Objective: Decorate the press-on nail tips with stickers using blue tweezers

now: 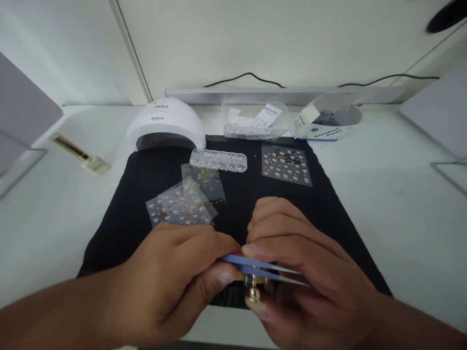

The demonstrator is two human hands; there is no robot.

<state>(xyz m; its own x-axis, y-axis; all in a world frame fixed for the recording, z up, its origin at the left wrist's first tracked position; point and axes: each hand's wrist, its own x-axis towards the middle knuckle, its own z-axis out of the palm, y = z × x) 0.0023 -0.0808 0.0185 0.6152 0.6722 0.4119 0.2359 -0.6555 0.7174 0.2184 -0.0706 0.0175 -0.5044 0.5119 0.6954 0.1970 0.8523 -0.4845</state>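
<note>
My left hand (182,272) is closed, with a pair of blue-purple tweezers (251,265) pinched between thumb and forefinger. The pale tips of the tweezers point right, slightly apart, in front of my right hand (314,272). My right hand is curled round a small gold-coloured stand with a rounded end (254,293), which rests against its thumb. What sits on the other end of the stand is mostly hidden behind the tweezers and fingers. Both hands meet above the near edge of the black mat (241,189).
On the mat lie sticker sheets (178,204), another sticker sheet (286,165) and a clear compartment case (219,160). Behind stand a white nail lamp (168,121), a clear tub of packets (251,124) and an alcohol pad box (324,124). A cream-and-gold bottle (82,154) lies left.
</note>
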